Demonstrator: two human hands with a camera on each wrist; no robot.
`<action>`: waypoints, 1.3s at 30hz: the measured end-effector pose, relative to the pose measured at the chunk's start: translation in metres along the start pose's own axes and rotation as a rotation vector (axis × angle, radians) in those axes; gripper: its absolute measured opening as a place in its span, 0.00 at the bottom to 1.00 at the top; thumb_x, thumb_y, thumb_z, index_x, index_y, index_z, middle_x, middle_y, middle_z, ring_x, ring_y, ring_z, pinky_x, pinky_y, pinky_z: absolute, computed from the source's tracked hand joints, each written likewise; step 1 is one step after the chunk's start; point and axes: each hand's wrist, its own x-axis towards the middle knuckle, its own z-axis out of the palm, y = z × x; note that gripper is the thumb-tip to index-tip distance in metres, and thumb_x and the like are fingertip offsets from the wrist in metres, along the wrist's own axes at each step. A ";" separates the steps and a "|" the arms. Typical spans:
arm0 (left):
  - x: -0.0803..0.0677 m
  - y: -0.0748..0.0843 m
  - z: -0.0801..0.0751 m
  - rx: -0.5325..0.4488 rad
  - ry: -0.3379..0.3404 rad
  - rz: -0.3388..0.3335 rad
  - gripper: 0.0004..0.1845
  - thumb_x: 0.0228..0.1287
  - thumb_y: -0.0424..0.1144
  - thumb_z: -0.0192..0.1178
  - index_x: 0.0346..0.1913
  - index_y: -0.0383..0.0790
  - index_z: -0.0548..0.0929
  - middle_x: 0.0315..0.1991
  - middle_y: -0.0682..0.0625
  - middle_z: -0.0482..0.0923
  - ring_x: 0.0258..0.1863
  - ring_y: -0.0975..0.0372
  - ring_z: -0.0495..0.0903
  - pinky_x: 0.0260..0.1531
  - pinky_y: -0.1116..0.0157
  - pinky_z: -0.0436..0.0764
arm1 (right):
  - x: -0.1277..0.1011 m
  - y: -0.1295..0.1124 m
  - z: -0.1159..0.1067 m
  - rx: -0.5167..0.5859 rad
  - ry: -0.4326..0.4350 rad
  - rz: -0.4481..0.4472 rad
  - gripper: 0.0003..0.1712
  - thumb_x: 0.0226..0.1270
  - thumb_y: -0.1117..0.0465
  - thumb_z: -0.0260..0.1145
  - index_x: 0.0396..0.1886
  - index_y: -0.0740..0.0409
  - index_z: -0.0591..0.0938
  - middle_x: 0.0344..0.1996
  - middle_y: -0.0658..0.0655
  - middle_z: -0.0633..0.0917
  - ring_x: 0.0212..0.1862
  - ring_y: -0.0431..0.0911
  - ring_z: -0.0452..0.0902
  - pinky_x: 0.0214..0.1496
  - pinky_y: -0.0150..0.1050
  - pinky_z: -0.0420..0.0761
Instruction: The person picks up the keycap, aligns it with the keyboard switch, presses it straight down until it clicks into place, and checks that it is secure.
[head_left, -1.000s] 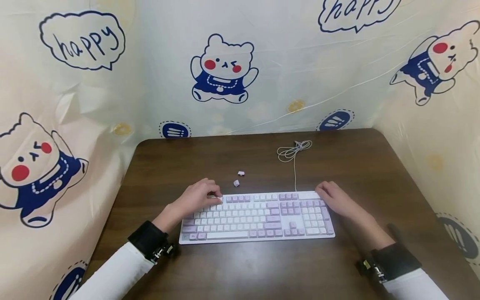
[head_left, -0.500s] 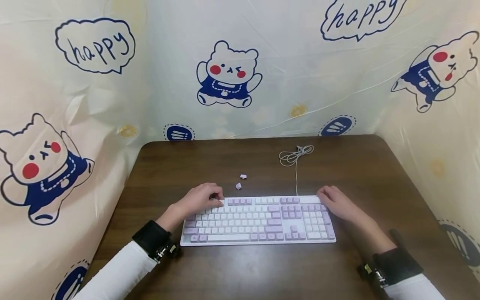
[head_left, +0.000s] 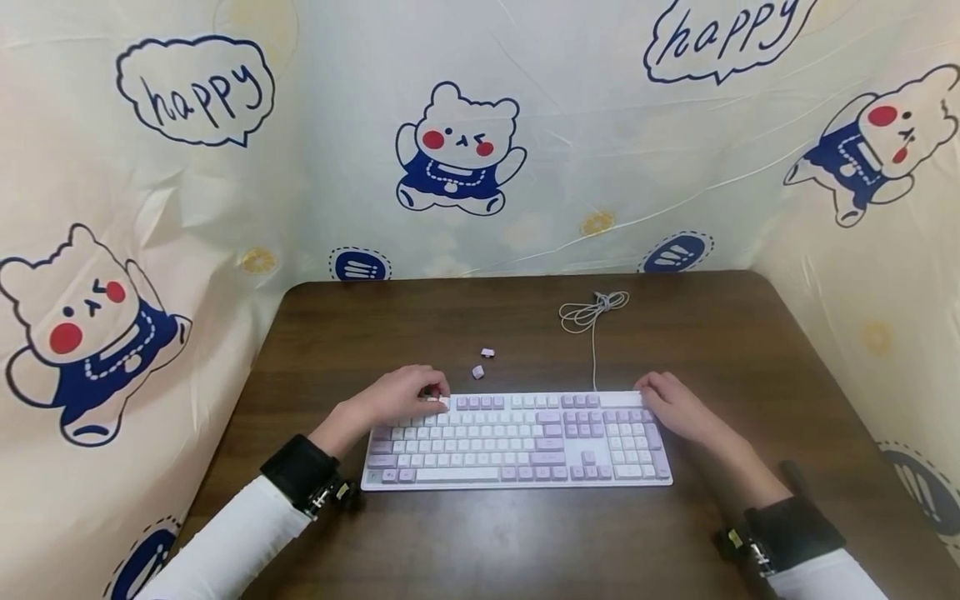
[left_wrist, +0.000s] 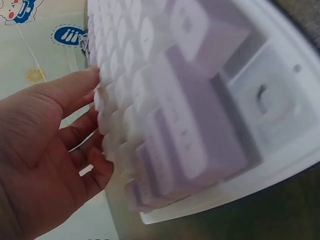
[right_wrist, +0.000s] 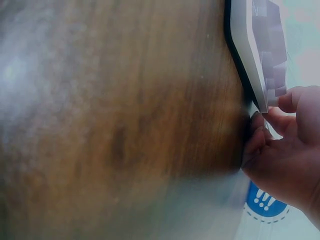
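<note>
The keyboard [head_left: 516, 438], white with lilac keys, lies flat near the front middle of the dark wooden surface [head_left: 465, 533], its cable [head_left: 592, 310] running back to a loose coil. The left hand [head_left: 397, 398] rests over the far left corner of the keyboard, fingers curled down onto the top row; its grip looks pinched on a small pale keycap [head_left: 442, 402] at the fingertips, though the head view is too small to be sure and the left wrist view shows only fingers lying along the key edges. The right hand [head_left: 675, 408] sits at the far right corner with its fingers bent against the keyboard's edge, holding it rather than any single key.

Two loose keycaps [head_left: 481, 363] lie on the surface just behind the keyboard, near the left hand. They look light and small, so a brush from a sleeve or a nudge of the keyboard could well send them skidding or off the edge. If the left hand tugs a cap at an angle, the stem under it may bind, or the cap may pop free and jump away. If the right hand slackens, the whole board might slide.

Around the surface hangs a cream plastic sheet [head_left: 600, 142] printed with bears in blue dresses and "happy" speech bubbles, closing it in on three sides
</note>
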 end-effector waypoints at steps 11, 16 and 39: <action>0.018 0.010 -0.016 0.274 0.091 0.128 0.04 0.73 0.42 0.67 0.46 0.50 0.86 0.38 0.57 0.81 0.35 0.64 0.77 0.41 0.63 0.81 | -0.001 0.002 0.000 0.008 -0.017 0.020 0.13 0.80 0.62 0.54 0.49 0.64 0.82 0.45 0.63 0.80 0.45 0.54 0.76 0.45 0.48 0.74; 0.037 0.013 -0.014 0.459 0.113 0.262 0.09 0.72 0.39 0.68 0.51 0.46 0.85 0.42 0.52 0.81 0.37 0.61 0.78 0.39 0.63 0.82 | -0.003 0.005 0.001 0.008 0.006 0.005 0.13 0.78 0.62 0.54 0.47 0.64 0.82 0.44 0.63 0.80 0.44 0.54 0.76 0.44 0.48 0.74; 0.073 0.019 0.001 0.458 -0.025 0.328 0.08 0.75 0.37 0.64 0.52 0.46 0.86 0.49 0.49 0.81 0.42 0.60 0.80 0.46 0.60 0.81 | -0.003 0.002 0.002 0.021 0.012 -0.002 0.12 0.79 0.62 0.55 0.47 0.63 0.83 0.44 0.62 0.80 0.45 0.53 0.76 0.46 0.48 0.74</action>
